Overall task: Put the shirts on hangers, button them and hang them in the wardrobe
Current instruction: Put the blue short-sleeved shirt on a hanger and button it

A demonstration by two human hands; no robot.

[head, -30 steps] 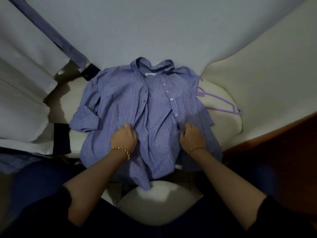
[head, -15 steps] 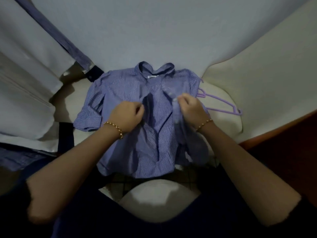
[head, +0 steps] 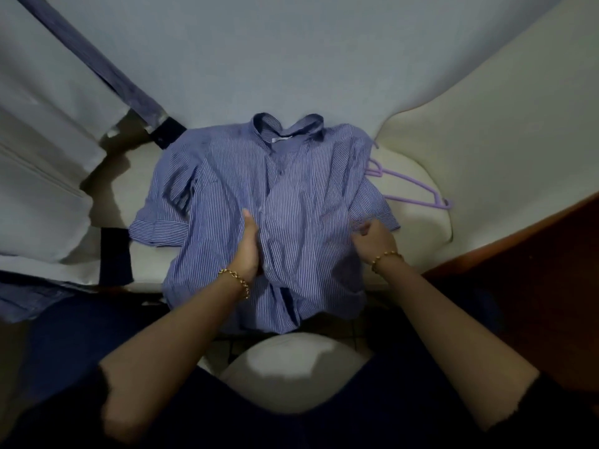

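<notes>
The blue striped shirt [head: 308,205] lies front-up and open at the collar on the cream cushion [head: 424,231], its hem hanging over the near edge. My left hand [head: 248,246] rests on it with fingers straight, pressed along the button strip, while my right hand [head: 372,236] is curled by the right sleeve, seemingly pinching a fold of fabric. Purple hangers [head: 411,192] lie just beside the shirt's right shoulder.

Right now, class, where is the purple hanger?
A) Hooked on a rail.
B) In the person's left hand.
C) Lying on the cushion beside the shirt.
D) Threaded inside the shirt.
C: the purple hanger lies flat on the pale cushion, poking out at the right edge of the striped shirt.
</notes>
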